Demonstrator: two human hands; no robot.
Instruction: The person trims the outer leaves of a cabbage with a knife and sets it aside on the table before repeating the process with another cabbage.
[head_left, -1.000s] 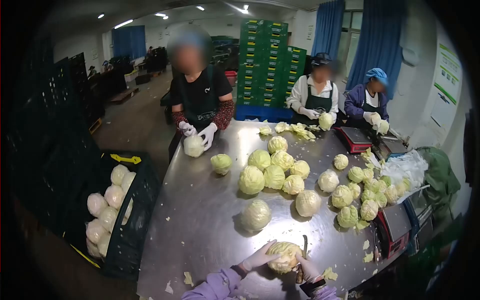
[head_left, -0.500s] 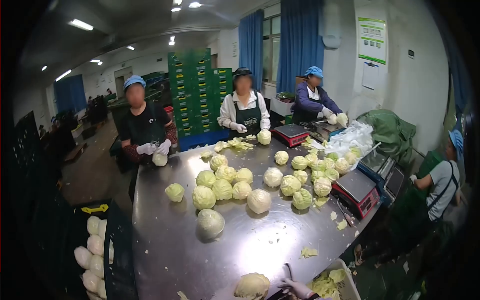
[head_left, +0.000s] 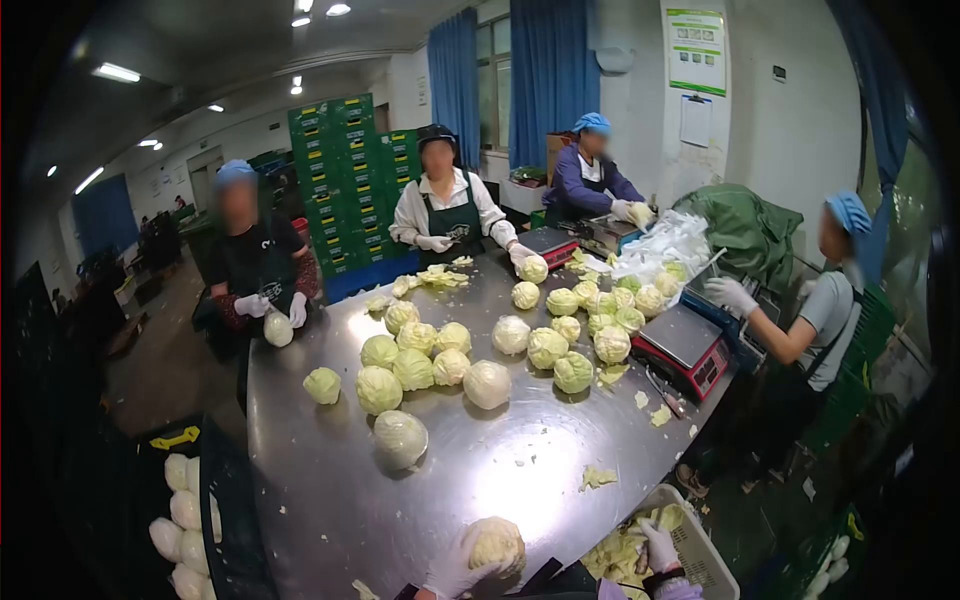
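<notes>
My left hand, in a white glove, is wrapped round the left side of a pale cabbage at the table's near edge. My right hand, gloved too, is over the white crate of loose cabbage leaves at the lower right. Its fingers are partly hidden among the leaves, and I cannot make out whether they hold anything. On the metal table beyond my hands sit several cabbages, with a wrapped one nearest on the left.
Across the table stand three people in aprons, each handling a cabbage; another person reaches in from the right. Red scales, a green sack and white plastic bags line the right side. A dark crate with wrapped cabbages stands at left.
My right hand has moved right, from the table edge to over the leaf crate. My left hand now shows on the cabbage. The person at right has come closer, reaching toward the scale.
</notes>
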